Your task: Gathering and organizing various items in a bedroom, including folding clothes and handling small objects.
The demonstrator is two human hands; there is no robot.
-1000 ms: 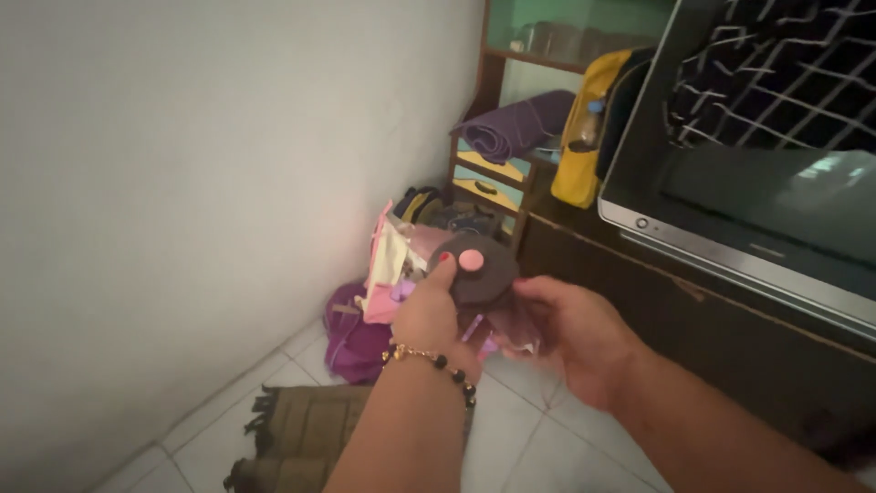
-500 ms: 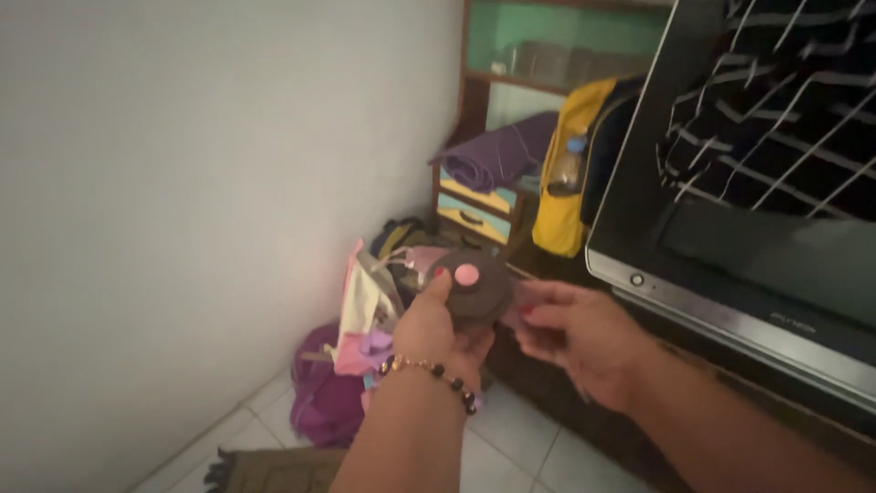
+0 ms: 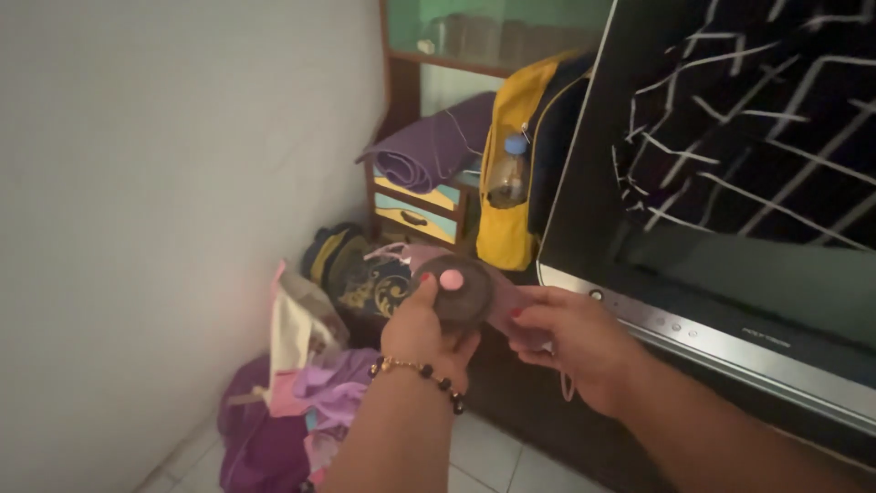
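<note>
Pile of purple and pink clothes (image 3: 292,411) on the floor down-left of the fingers. Left hand (image 3: 422,333) grasps a round dark disc with a pink button (image 3: 458,290), fingers wrapped round its lower edge; right hand (image 3: 575,340) pinches the pink fabric (image 3: 507,306) just right of it. Yellow backpack (image 3: 516,173) above the fingertips, television (image 3: 730,210) to their right.

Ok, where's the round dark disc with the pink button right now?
Head view, lower centre: the disc sits in the left hand, with the right hand beside it, below the television.
</note>
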